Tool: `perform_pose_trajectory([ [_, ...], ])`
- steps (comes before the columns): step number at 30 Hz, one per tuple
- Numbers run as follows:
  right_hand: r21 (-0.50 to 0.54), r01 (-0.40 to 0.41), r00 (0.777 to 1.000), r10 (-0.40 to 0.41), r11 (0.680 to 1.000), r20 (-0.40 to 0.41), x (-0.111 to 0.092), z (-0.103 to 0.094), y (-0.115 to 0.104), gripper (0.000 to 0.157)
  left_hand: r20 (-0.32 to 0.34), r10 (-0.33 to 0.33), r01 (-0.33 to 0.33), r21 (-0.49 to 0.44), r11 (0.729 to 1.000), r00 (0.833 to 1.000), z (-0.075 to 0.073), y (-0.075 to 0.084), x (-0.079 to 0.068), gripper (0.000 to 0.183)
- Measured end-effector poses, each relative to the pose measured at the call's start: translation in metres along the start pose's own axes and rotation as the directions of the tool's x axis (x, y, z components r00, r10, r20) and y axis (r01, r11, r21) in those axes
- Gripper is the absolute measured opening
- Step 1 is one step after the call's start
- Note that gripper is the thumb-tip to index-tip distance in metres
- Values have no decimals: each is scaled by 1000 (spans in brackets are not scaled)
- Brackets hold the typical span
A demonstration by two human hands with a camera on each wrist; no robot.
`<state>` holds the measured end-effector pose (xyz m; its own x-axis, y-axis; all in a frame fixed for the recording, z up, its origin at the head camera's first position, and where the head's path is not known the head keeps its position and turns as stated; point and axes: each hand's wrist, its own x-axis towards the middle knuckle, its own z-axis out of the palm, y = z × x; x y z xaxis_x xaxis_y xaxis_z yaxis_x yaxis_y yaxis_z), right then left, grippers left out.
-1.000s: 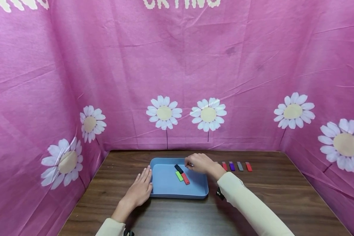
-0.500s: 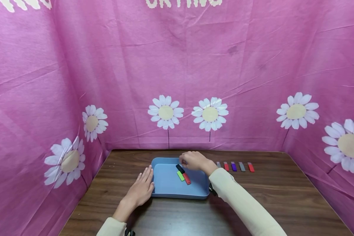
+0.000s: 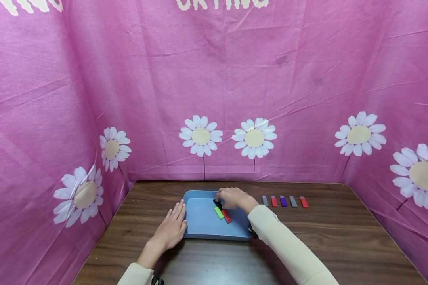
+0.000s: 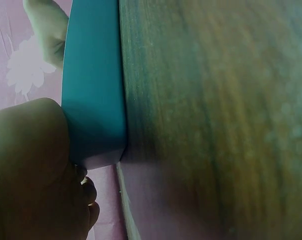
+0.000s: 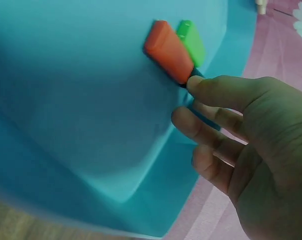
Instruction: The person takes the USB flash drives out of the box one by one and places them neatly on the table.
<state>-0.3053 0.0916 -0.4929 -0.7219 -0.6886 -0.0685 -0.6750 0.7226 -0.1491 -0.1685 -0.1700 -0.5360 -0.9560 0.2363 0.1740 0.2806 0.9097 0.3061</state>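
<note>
A blue tray [image 3: 203, 236] sits on the table. My left hand [image 3: 169, 228] lies flat with straight fingers along its left rim; the left wrist view shows that hand [image 4: 31, 150] at the tray's outer wall [image 4: 93, 75]. Inside the tray, my right hand [image 3: 233, 198] pinches a small black stick [image 3: 216, 203], shaped like a USB flash drive, and partly hides it. In the right wrist view, the thumb of the right hand [image 5: 261, 140] is on its dark edge. A red stick [image 3: 226, 216] and a lime-green stick [image 3: 218, 213] touch it, lying on the tray floor.
Right of the tray several similar sticks stand in a row on the table: grey [image 3: 265, 201], red [image 3: 274, 202], purple [image 3: 283, 202], another grey [image 3: 293, 202] and another red [image 3: 304, 202]. A pink flowered cloth [image 3: 217, 79] hangs behind and at both sides.
My right hand has moved slightly left and then down onto the black stick. The left hand stays against the tray, and the view has shifted a little.
</note>
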Motion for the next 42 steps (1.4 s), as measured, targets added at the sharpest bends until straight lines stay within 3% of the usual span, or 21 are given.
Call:
perform_pose_trajectory([
  [9,-53,14,1000,-13,998,8,4,2,-4,28,5,-4,4,-15,1000,1000,-2,3,-1,57],
  [21,-47,16,1000,-15,999,25,9,-1,-11,32,30,-24,24,-4,1000,999,-3,3,0,56],
  [28,-43,-7,998,10,999,59,10,3,-14,46,28,-21,22,-5,1000,999,-4,2,-1,56],
  [42,-58,-64,993,70,996,91,8,5,-14,50,37,-23,23,-11,1000,999,-5,3,-1,56],
])
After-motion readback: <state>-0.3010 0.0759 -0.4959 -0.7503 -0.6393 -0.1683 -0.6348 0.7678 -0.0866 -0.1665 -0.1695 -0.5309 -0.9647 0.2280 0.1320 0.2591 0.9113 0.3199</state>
